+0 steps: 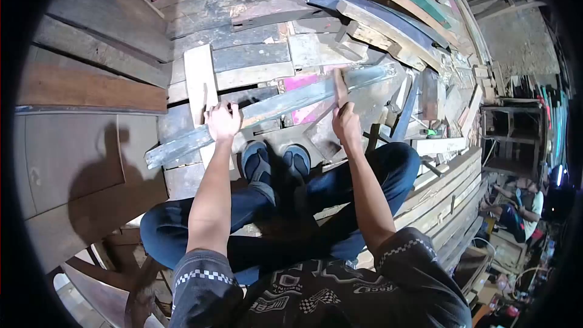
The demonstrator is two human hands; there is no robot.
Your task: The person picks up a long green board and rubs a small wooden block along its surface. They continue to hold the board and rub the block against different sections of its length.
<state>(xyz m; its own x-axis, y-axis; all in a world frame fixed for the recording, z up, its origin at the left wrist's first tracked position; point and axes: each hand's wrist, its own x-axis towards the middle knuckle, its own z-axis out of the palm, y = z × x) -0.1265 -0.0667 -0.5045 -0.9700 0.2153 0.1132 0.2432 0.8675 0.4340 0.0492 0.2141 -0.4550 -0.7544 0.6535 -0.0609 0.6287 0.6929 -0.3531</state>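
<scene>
A long, weathered timber beam (297,102) with worn blue-grey paint runs slantwise across the centre of the frame, from lower left to upper right. The left hand (223,120) lies over its left part, fingers spread and bent; whether it grips or only presses, I cannot tell. The right hand (346,124), right of centre, is closed around a brown stick-like tool (340,88), whose far end overlaps the beam; its exact kind is unclear. A pale board (199,76) reaches up from beside the left hand, and a bright pink panel (302,97) shows on both sides of the beam at centre.

Below, two sandalled feet stand between bent knees in blue jeans (388,176). The dark T-shirt (273,294), bottom centre, carries chequered bands and flags; "RACE" reads at its right, "RACING" appears smaller near the middle, and other lettering is too warped to make out. Stacked planks, one with green paint (419,3), fill the upper right. Another person (519,206) sits at the lower right edge, among clutter.
</scene>
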